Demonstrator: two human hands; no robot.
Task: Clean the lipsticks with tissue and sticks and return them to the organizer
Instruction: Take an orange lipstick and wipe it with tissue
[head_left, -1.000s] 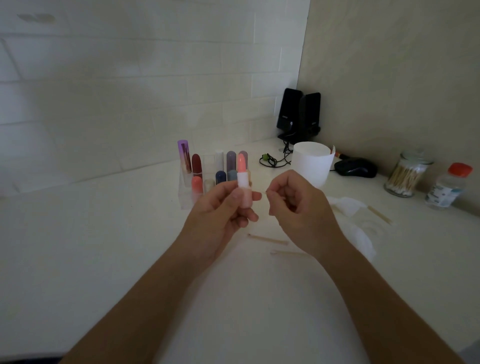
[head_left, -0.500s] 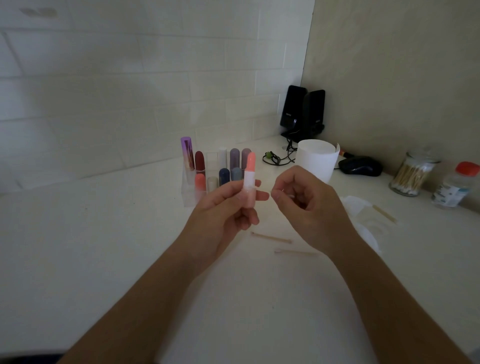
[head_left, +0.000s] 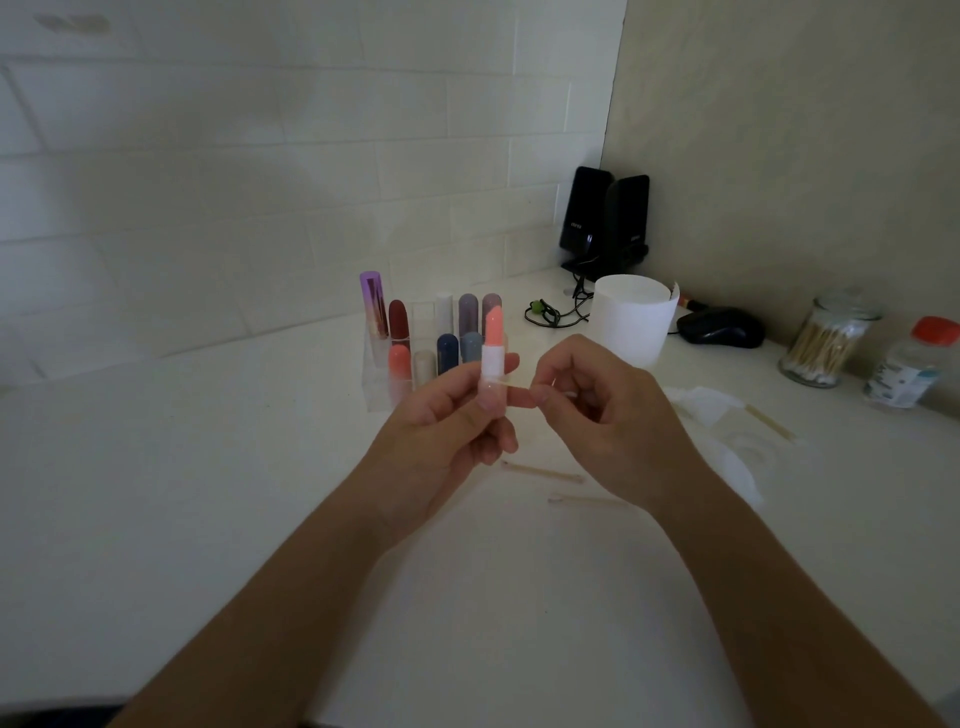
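My left hand (head_left: 441, 431) holds an uncapped coral lipstick (head_left: 493, 353) upright by its pale pink base, above the white counter. My right hand (head_left: 613, 415) pinches a thin cotton stick (head_left: 506, 383) whose tip touches the lipstick's white collar. Just behind the lipstick stands the clear organizer (head_left: 379, 384) with several capped lipsticks in purple, dark red, coral, navy and grey. Crumpled white tissue (head_left: 717, 415) lies on the counter to the right of my right hand.
Two used sticks (head_left: 543, 472) lie on the counter under my hands, another (head_left: 769, 417) by the tissue. A white cup (head_left: 634, 325), black mouse (head_left: 719, 326), speakers (head_left: 605, 218), a jar of cotton sticks (head_left: 826, 343) and a red-capped bottle (head_left: 914, 369) line the back right.
My right hand has moved left, bringing the stick's tip onto the lipstick's collar. The lipstick has stayed upright in my left hand.
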